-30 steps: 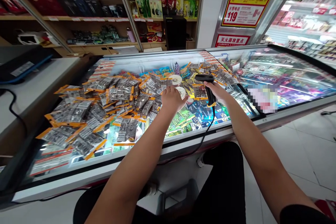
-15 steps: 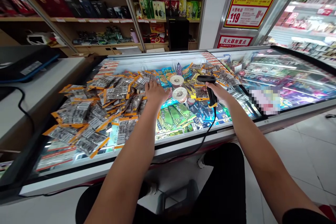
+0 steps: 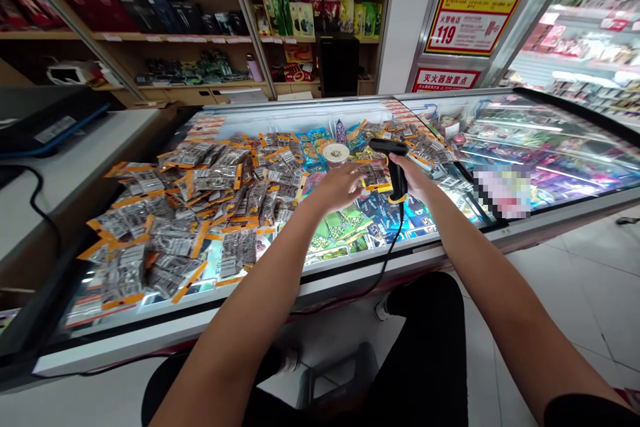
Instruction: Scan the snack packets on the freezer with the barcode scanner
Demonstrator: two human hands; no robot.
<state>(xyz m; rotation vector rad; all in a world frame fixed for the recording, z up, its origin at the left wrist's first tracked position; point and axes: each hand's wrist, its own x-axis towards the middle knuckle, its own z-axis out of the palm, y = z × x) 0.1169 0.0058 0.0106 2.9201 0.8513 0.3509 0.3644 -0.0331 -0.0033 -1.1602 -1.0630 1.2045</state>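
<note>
The scanner (image 3: 397, 177) is above the freezer (image 3: 280, 307), its head pointing left and roughly level, its handle running down with the lower end slightly to the right. The right hand (image 3: 414, 177) is wrapped round that handle, its forearm slanting in from the lower right. The left hand (image 3: 339, 188) reaches forward, palm down, fingers bent toward a packet (image 3: 376, 175) beneath the scanner's head; whether they grip it, I cannot tell.

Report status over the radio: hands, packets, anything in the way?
Right hand gripping black scanner. Left hand by orange-edged packet, grip unclear. More packets heaped at left. Possible snag: scanner cord crossing freezer edge.
</note>
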